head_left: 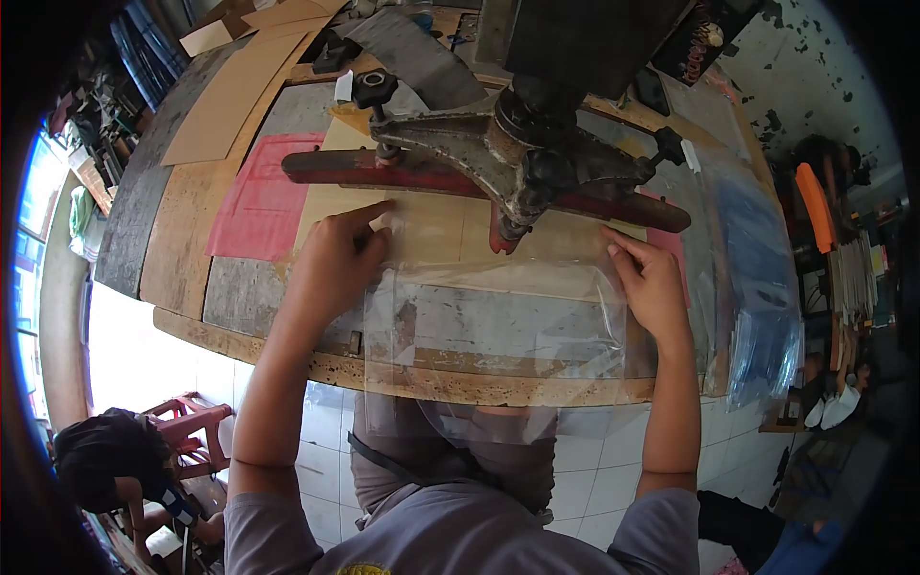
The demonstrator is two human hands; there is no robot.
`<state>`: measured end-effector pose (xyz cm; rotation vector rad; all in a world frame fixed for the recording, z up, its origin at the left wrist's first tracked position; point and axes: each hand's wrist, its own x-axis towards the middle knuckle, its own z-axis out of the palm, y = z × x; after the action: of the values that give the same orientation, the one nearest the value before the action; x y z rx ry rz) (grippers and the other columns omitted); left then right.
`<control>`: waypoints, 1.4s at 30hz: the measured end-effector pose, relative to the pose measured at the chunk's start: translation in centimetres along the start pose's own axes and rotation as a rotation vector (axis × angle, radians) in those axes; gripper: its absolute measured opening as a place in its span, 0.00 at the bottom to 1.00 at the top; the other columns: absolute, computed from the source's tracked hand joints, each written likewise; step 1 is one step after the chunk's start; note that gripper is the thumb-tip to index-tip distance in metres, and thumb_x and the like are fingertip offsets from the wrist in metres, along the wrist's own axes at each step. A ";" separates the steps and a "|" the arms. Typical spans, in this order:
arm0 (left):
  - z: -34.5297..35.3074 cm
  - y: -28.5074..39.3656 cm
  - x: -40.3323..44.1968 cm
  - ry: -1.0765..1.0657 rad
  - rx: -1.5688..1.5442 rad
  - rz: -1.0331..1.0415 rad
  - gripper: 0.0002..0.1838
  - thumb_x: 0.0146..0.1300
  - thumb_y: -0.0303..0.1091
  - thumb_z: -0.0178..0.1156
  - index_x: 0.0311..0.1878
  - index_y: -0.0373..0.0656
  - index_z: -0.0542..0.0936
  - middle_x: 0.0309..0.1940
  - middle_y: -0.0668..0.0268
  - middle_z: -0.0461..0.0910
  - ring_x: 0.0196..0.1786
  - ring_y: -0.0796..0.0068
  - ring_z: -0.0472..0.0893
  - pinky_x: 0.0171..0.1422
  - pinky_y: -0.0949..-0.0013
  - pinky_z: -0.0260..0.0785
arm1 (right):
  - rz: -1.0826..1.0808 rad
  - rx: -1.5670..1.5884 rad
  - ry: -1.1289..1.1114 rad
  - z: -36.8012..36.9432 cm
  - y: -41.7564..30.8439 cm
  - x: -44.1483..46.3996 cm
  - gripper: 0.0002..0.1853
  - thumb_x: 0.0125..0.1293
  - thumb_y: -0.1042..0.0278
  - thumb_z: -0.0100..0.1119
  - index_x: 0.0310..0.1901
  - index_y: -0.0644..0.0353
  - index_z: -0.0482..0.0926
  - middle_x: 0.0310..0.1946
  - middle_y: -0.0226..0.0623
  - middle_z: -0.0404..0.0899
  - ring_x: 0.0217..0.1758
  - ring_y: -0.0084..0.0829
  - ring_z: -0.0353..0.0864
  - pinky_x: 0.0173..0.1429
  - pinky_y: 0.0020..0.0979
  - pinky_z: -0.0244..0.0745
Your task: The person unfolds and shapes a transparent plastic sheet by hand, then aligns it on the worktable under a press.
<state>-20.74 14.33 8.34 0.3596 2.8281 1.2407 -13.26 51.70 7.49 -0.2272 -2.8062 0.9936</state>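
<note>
A clear plastic sheet [498, 331] spreads across the work table, its near end hanging over the front edge above my lap. My left hand [340, 259] is closed at the sheet's far left corner, index finger stretched along it and the other fingers curled. On the opposite side my right hand [649, 283] pinches the sheet's right edge between thumb and fingers. Just beyond both hands runs the long red bar [431, 177] of a heavy metal press [517, 144]. Tan board [450, 230] lies under the bar and the sheet's far end.
Red sheet material [259, 201] lies left of the press. A stack of bluish clear plastic [762, 316] drapes over the table's right side. Cardboard [235, 96] lies at the back left. Another person [110, 465] is low at the left, near a red stool [192, 426].
</note>
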 end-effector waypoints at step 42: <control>0.7 -2.5 -0.2 0.074 0.073 0.181 0.19 0.68 0.36 0.61 0.60 0.44 0.85 0.33 0.49 0.87 0.37 0.53 0.88 0.47 0.56 0.79 | -0.032 0.039 -0.065 -0.8 0.1 -0.8 0.16 0.78 0.63 0.58 0.61 0.58 0.86 0.40 0.46 0.90 0.30 0.27 0.79 0.42 0.32 0.75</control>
<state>-20.93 13.17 6.02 0.5978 2.9659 1.2057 -12.28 52.08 7.97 -0.1477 -2.8355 1.0658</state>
